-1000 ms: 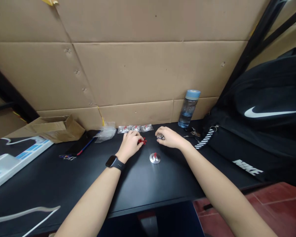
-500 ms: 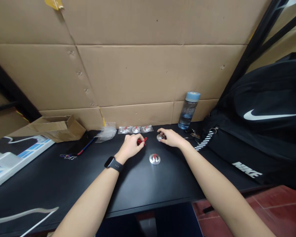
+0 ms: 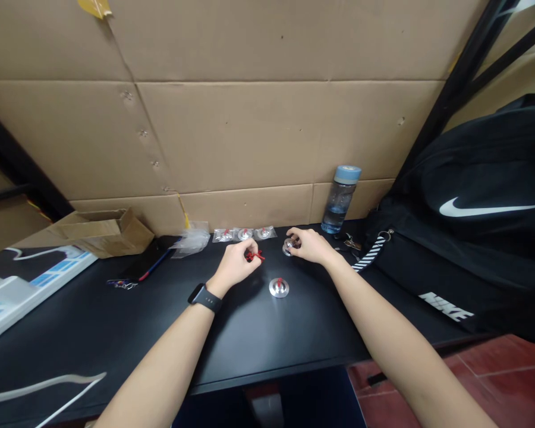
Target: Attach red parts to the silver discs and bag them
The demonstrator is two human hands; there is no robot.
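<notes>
My left hand (image 3: pixel 236 263), with a dark watch on the wrist, is closed in a pinch around a bundle of red cord (image 3: pixel 255 256), low over the black table. To its right, the fingers of my right hand (image 3: pixel 312 246) grip the edge of a small shiny metal cymbal (image 3: pixel 288 248), partly covered by those fingers. Nearer to me a second domed metal cymbal (image 3: pixel 273 289) lies flat, a red tie at its centre. Behind my left hand, three more cymbals in clear bags (image 3: pixel 245 235) lie in a row.
A water bottle (image 3: pixel 339 202) stands at the back, beside a black backpack (image 3: pixel 477 249). On the left are crumpled clear plastic (image 3: pixel 191 241), a phone (image 3: pixel 149 261), a small cardboard box (image 3: pixel 104 232) and a white power strip (image 3: pixel 31 297). A cardboard wall (image 3: pixel 232 131) closes off the rear.
The red cord's loose ends have shifted slightly in my left fingers. My right hand has hardly moved and still grips the cymbal.
</notes>
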